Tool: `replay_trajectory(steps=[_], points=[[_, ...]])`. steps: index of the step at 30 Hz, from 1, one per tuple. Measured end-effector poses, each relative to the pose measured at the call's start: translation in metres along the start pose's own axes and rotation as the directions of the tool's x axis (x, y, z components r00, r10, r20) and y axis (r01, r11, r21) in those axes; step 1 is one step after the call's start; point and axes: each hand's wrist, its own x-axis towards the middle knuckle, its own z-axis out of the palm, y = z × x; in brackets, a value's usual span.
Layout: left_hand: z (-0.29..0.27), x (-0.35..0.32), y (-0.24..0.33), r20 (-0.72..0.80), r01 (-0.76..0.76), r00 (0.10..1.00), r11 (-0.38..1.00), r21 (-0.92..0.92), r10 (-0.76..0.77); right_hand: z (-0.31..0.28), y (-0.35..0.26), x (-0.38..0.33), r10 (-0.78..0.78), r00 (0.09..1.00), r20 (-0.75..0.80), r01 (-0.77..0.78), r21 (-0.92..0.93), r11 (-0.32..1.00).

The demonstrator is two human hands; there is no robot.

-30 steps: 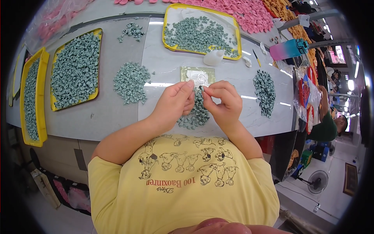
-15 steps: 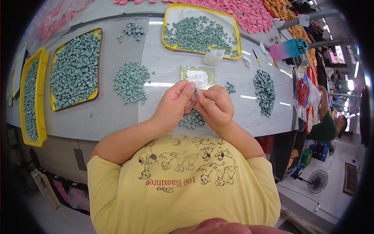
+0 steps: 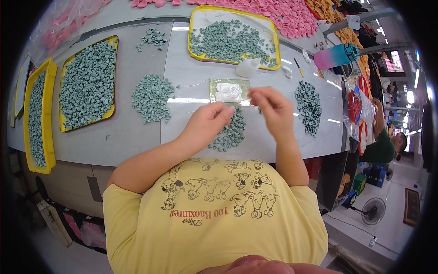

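My left hand (image 3: 207,122) is closed in a pinch above the near pile of small grey-green pieces (image 3: 230,134); whatever sits between its fingertips is too small to make out. Apart from it, my right hand (image 3: 277,109) hovers by the right edge of a green mat (image 3: 213,97), thumb and fingers drawn together, their contents hidden. White paper (image 3: 222,95) lies on the mat under a small clear round dish (image 3: 234,92). Just behind the mat a white squeeze bottle (image 3: 247,68) leans against the front rim of a yellow tray (image 3: 191,43) of green pieces.
More green pieces lie in a left pile (image 3: 153,98), a right pile (image 3: 308,108) and a yellow-rimmed tray (image 3: 115,75). A deep yellow tray (image 3: 48,114) stands far left. A knife (image 3: 299,67) and a pink-and-blue drink bottle (image 3: 335,56) are at the right. Pink pieces (image 3: 292,20) cover the back.
My hands were together over the near pile and have parted. The right has moved right and slightly away from me, beside the mat; the left has dropped a little, uncovering more of the pile.
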Motion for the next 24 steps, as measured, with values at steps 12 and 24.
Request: replay_trajectory(steps=[12,24], points=[[0.008,0.0,0.004,0.058,-0.149,0.983,0.94,-0.306,0.175,-0.035,0.038,0.015,0.243,0.97,-0.017,-0.167,-0.772,0.613],[-0.002,0.005,-0.001,0.047,0.026,0.999,0.896,-0.444,-0.005,0.0,0.008,0.004,0.186,0.98,0.075,-0.176,-0.123,0.977]])
